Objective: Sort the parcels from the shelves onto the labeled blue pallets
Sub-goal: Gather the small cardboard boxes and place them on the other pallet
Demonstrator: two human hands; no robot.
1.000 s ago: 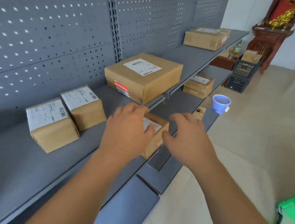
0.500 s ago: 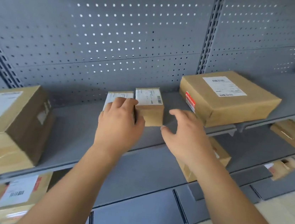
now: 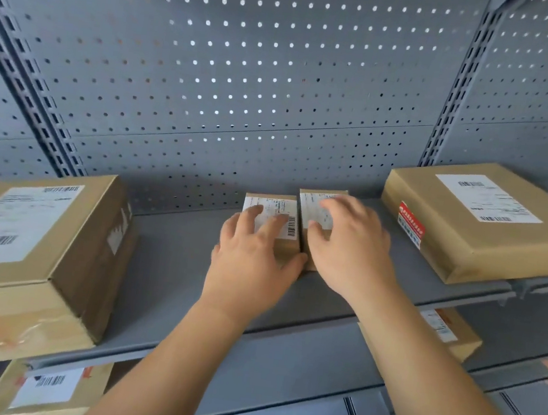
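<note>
Head cam, close, facing fwd-down at shelf [image 3: 166, 284].

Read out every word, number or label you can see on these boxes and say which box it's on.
No text here can be read.
Left small parcel: white label with barcode, print too small, partly under left hand.
Right small parcel: white label, blurred, partly under right hand.
Flat box: white label, unreadable; red sticker, white print unreadable.
Big box: label blurred.
Lower-shelf box: label blurred.
</note>
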